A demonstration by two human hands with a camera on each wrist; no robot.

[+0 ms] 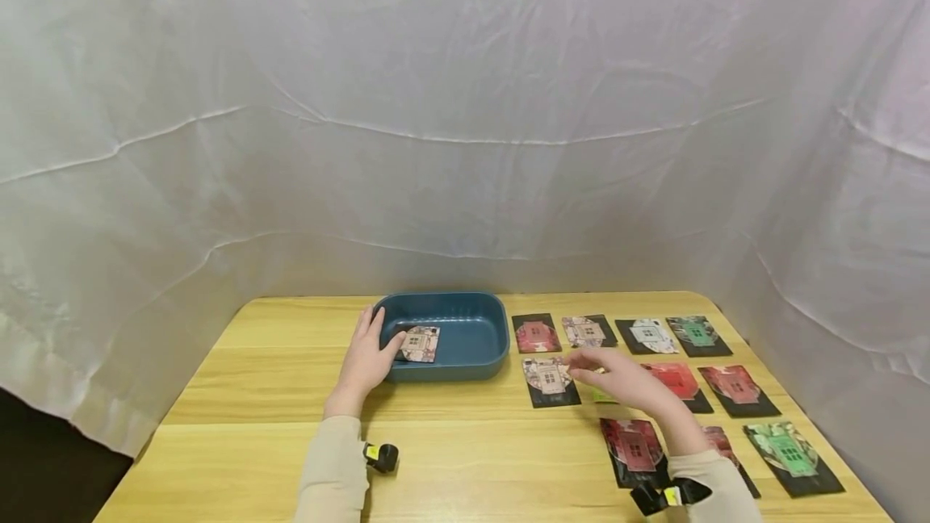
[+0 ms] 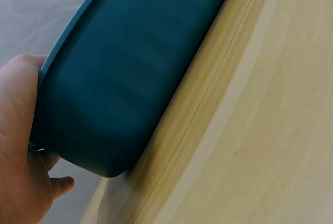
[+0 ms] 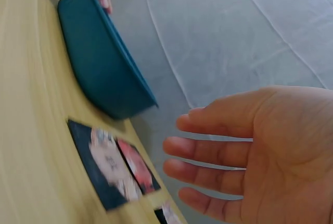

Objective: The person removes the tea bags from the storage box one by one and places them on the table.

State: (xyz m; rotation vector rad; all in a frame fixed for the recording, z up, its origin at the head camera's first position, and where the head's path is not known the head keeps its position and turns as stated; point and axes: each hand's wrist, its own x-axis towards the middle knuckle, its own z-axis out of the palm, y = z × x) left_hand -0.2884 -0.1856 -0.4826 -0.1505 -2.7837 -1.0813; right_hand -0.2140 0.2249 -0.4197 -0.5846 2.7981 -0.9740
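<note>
A dark blue rectangular tub (image 1: 465,374) stands at the back of the wooden table. My left hand (image 1: 368,361) grips its left end, thumb over the rim and fingers along the outer wall. Inside the tub, near that thumb, lies one flat packet (image 1: 420,344) with a pale floral print. My right hand (image 1: 617,376), fingers extended and holding nothing, hovers over the packets right of the tub. Nearest its fingertips is a black packet with a beige floral print (image 1: 550,382). A packet with a yellow-green patch (image 1: 603,396) is mostly hidden beneath the hand.
Several more flat packets lie in rows on the right, among them a dark red one (image 1: 635,452), a bright red one (image 1: 679,384) and a green one (image 1: 792,457). A pale grey curtain (image 1: 465,144) hangs behind and beside the wooden table (image 1: 240,394).
</note>
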